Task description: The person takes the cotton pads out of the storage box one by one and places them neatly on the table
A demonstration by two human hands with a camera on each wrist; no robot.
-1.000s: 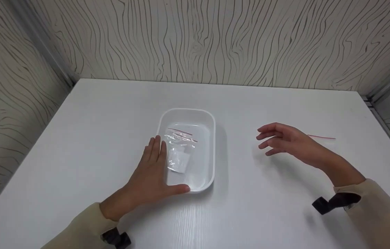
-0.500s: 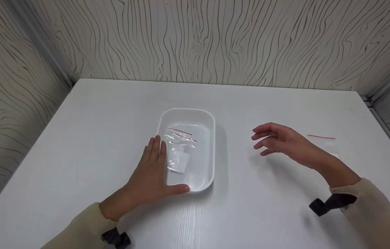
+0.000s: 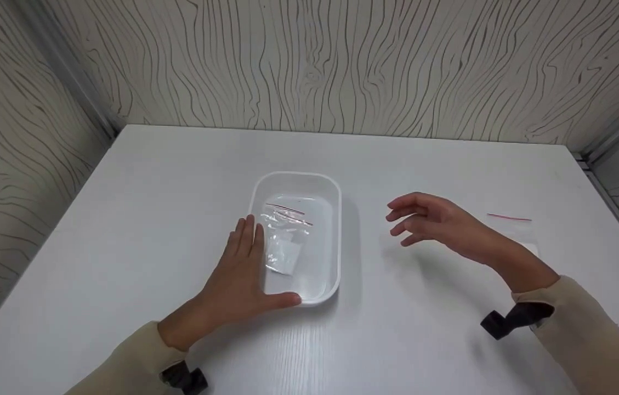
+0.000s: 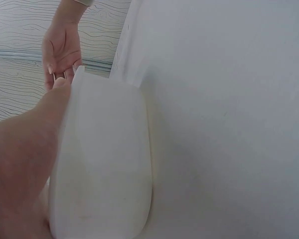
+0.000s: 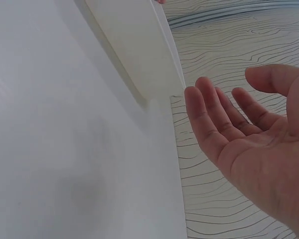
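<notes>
Behind right hand [image 3: 435, 222], 1 bag [image 3: 515, 227] partly hidden.

From here I see a white table [image 3: 441, 164] set before pale walls [image 3: 309, 66] patterned with dark wavy grain, grey metal strips [image 3: 62, 68] lining both corners

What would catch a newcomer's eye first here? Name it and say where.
Probably the white tray in the middle of the head view, clear red-striped bags lying inside it. The person's left grip lies along its left side; the right grip hovers to the tray's right.
</notes>
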